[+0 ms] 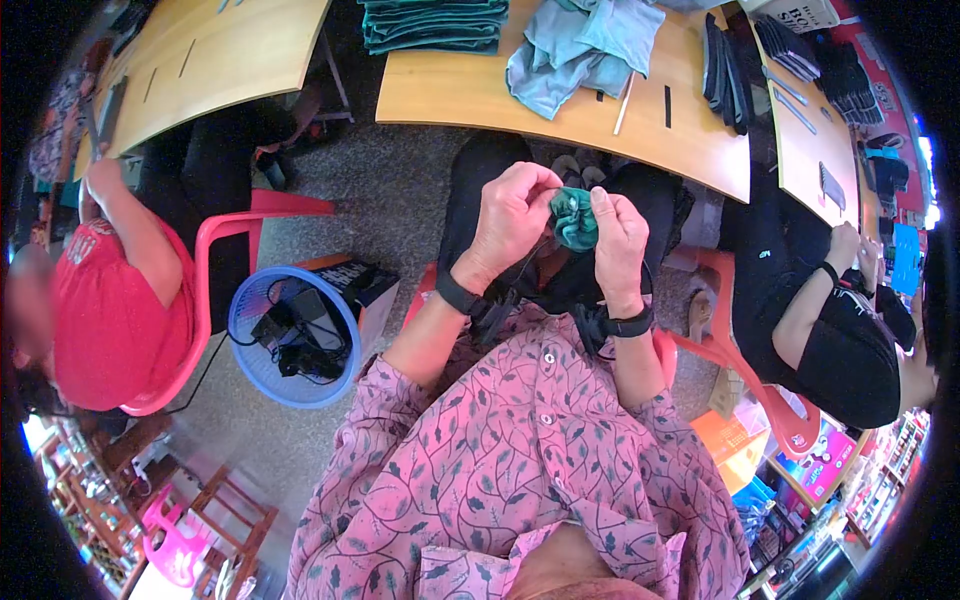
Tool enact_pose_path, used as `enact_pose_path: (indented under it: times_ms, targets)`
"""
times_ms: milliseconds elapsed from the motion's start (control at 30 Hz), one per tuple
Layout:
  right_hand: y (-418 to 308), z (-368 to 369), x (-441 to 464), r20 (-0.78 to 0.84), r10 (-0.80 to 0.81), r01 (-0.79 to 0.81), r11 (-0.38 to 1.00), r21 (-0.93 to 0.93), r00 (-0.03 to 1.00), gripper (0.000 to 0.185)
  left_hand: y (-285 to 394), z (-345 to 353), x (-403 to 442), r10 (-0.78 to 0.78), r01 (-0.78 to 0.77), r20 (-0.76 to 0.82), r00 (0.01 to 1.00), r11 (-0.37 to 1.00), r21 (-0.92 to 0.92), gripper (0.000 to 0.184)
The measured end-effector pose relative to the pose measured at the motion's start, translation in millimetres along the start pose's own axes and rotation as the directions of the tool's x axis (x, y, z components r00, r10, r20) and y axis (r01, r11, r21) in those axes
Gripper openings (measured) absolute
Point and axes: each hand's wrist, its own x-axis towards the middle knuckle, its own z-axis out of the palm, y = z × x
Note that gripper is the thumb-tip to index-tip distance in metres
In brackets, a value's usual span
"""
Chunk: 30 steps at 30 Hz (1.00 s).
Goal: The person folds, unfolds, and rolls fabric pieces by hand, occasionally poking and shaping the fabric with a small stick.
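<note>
Over my lap, a small bunched piece of dark green cloth (575, 222) is held up between both hands. A small pale spot shows on its upper side; I cannot make out what it is. My left hand (512, 222) pinches the cloth's left edge with thumb and forefinger. On the opposite side, my right hand (621, 240) grips it, thumb on top and fingers curled behind. Any small thing between the left fingertips is too small to tell. Each wrist wears a black strap.
A wooden table (440, 95) ahead bears a stack of folded green cloths (435, 25) and a loose grey-blue garment pile (580, 50). At left stands a blue basket (240, 330) with black devices and cables. People sit on both sides, on red chairs (203, 290).
</note>
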Motion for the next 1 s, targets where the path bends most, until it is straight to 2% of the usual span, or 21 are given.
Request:
enact_pose_path:
  times_ms: [33,67,100,133,167,200,267,333,367,400,433,500,533,600,633,733,767,833,867,933,1000]
  targets:
    - [0,-1,0,0.000,0.001,-0.001,1.000,0.001,1.000,0.023,1,-1,0,-0.111,0.114,0.048,0.993,0.991,-0.075,0.007]
    - [-1,-3,-1,0.086,0.102,-0.114,0.982,0.148,0.991,0.022,3,-3,1,-0.217,0.230,0.103,0.971,0.962,-0.144,0.005]
    - [-5,-3,-3,0.185,0.186,-0.233,0.931,0.281,0.965,0.020,5,-7,1,-0.217,0.230,0.102,0.971,0.963,-0.143,0.005]
    - [-10,-5,-4,0.187,0.185,-0.233,0.931,0.281,0.965,0.020,6,-13,3,-0.315,0.350,0.172,0.933,0.905,-0.240,0.004]
    - [-17,-8,-6,0.266,0.230,-0.282,0.942,0.181,0.936,0.018,6,-16,5,-0.400,0.466,0.250,0.882,0.824,-0.324,0.003]
    - [-25,-9,-7,0.336,0.280,-0.322,0.944,0.076,0.899,0.015,1,-16,6,-0.401,0.466,0.250,0.881,0.824,-0.322,0.003]
    - [-30,-5,-10,0.376,0.273,-0.325,0.942,0.081,0.886,0.012,-12,-15,6,-0.465,0.559,0.342,0.817,0.490,-0.668,0.004]
    - [-26,-4,-10,0.343,0.200,-0.235,0.970,0.064,0.918,0.009,-8,-7,5,-0.475,0.525,0.290,0.831,0.495,-0.692,0.004]
    - [-20,-4,-10,0.343,0.199,-0.235,0.970,0.065,0.918,0.009,-9,-6,3,-0.463,0.495,0.243,0.852,0.567,-0.658,0.005]
    - [-16,-3,-9,0.274,0.155,-0.168,0.985,0.023,0.949,0.008,-8,-5,2,-0.446,0.463,0.196,0.873,0.635,-0.618,0.006]
    - [-13,-3,-9,0.204,0.106,-0.104,0.994,-0.024,0.973,0.007,-7,-5,2,-0.444,0.464,0.199,0.874,0.636,-0.616,0.006]
    - [-17,-5,-9,0.158,0.121,-0.123,0.992,0.000,0.980,0.007,-1,-3,3,-0.308,0.248,-0.109,0.945,0.894,-0.373,0.008]
    - [-20,-6,-8,0.116,0.136,-0.140,0.990,0.023,0.984,0.008,8,-5,3,-0.303,0.244,-0.107,0.947,0.894,-0.376,0.008]
    - [-21,-8,-6,0.100,0.107,-0.106,0.994,-0.009,0.989,0.007,24,-10,5,0.023,-0.021,-0.123,0.992,1.000,0.020,0.011]
    - [-21,-9,-6,0.090,0.089,-0.085,0.995,-0.042,0.992,0.006,24,-8,5,0.128,-0.127,-0.077,0.989,0.992,0.023,0.012]
    - [-27,-9,-10,0.161,0.135,-0.151,0.984,0.096,0.978,0.004,21,-2,-2,0.018,-0.017,0.073,0.997,1.000,-0.015,0.013]
    - [-29,-9,-10,0.162,0.134,-0.150,0.984,0.095,0.978,0.004,17,-2,-1,0.018,-0.017,0.072,0.997,1.000,-0.016,0.013]
    - [-29,-11,-12,0.248,0.110,-0.155,0.973,0.173,0.963,0.003,12,-4,-1,-0.094,0.120,0.186,0.978,0.983,-0.138,0.016]
    - [-28,-14,-13,0.247,0.113,-0.158,0.973,0.171,0.962,0.003,11,-5,-2,-0.096,0.123,0.187,0.978,0.983,-0.138,0.016]
    - [-26,-19,-11,0.367,0.086,-0.176,0.959,0.221,0.926,0.007,10,-7,0,-0.156,0.289,0.345,0.926,0.880,-0.376,0.017]
    - [-28,-20,-9,0.390,0.074,-0.166,0.964,0.209,0.918,0.008,9,-9,0,-0.172,0.323,0.375,0.911,0.863,-0.390,0.016]
